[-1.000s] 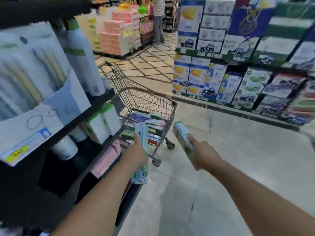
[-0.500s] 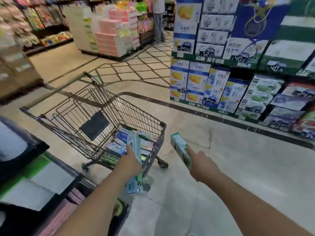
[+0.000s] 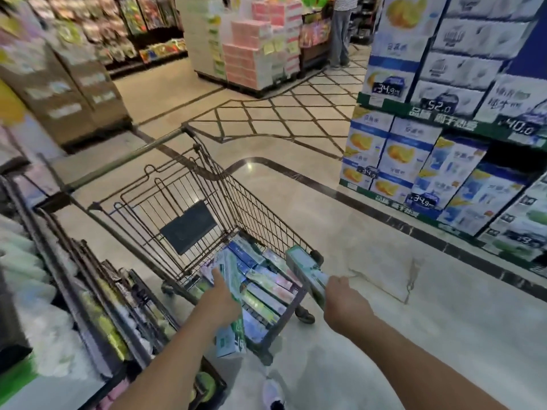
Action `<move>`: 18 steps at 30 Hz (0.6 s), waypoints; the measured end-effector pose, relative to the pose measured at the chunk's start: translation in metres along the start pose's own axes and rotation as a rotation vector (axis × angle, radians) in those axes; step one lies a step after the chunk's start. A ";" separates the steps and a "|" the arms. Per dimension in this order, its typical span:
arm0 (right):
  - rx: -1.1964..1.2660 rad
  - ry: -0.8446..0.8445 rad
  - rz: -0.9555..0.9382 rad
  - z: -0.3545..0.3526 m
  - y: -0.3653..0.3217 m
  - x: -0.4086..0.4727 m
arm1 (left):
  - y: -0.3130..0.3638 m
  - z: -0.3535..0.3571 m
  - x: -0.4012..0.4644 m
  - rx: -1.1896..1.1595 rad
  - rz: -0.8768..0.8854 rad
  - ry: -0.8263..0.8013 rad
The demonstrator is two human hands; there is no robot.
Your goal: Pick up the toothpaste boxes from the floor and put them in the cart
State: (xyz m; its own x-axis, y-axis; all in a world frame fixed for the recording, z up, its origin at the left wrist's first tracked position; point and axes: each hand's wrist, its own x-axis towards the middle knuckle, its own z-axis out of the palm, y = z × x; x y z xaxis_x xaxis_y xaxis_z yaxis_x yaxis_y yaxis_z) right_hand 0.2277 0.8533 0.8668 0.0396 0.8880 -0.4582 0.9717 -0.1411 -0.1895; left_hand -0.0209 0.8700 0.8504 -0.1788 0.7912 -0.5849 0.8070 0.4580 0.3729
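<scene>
At the far left a dark shelf unit [image 3: 88, 306] runs along the aisle, its stock blurred into pale green and white packs. Just beside it stands the wire cart [image 3: 207, 196], a brown metal basket of thin rods with a round tubular push bar and a flat dark flap hanging on its back wall. The bottom of the basket is lined with toothpaste boxes [image 3: 266, 288], long slim cartons of glossy card lying flat and side by side, in blue, mint green, white and pink.

The left hand [image 3: 220, 303] reaches over the near corner of the cart, fingers wrapped round a toothpaste box [image 3: 232, 309] that stands nearly on end. It is pale green and white, with sharp printed edges, its lower end hanging outside the basket's rim and its upper end above the boxes already inside.

To the right, the right hand [image 3: 344, 306] grips a second toothpaste box [image 3: 307, 273] by its near end, thumb side up. This carton is light green too, held level and angled toward the cart, its far end over the basket's right rim.

Beneath lies a polished beige stone floor [image 3: 414, 335] with a dark inlaid border. On the right rise stacked cardboard cases [image 3: 393, 155], blue and white with yellow fruit prints.
</scene>
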 end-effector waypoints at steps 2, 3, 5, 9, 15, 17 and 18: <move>-0.021 -0.018 -0.014 -0.009 -0.015 0.030 | 0.001 -0.015 0.029 -0.032 -0.019 0.009; -0.023 -0.024 -0.011 -0.014 -0.022 0.044 | 0.001 -0.023 0.043 -0.053 -0.037 0.013; -0.016 -0.034 -0.008 -0.022 -0.037 0.073 | 0.000 -0.037 0.071 -0.077 -0.073 0.012; -0.056 -0.007 -0.070 -0.024 -0.067 0.129 | -0.003 -0.053 0.118 -0.110 -0.090 0.035; -0.086 -0.085 -0.157 -0.007 -0.117 0.220 | -0.010 -0.058 0.187 -0.133 -0.170 0.044; -0.056 -0.103 -0.142 0.000 -0.132 0.250 | -0.014 -0.053 0.214 -0.133 -0.187 0.026; -0.037 -0.114 -0.134 0.004 -0.138 0.265 | -0.017 -0.050 0.227 -0.146 -0.203 0.017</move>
State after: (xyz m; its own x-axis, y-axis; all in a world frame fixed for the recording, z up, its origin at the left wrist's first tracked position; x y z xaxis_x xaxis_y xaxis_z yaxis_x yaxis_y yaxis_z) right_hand 0.1027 1.1063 0.7678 -0.1159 0.8420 -0.5268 0.9745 -0.0063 -0.2244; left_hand -0.1027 1.0621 0.7472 -0.3393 0.6831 -0.6467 0.6637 0.6610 0.3501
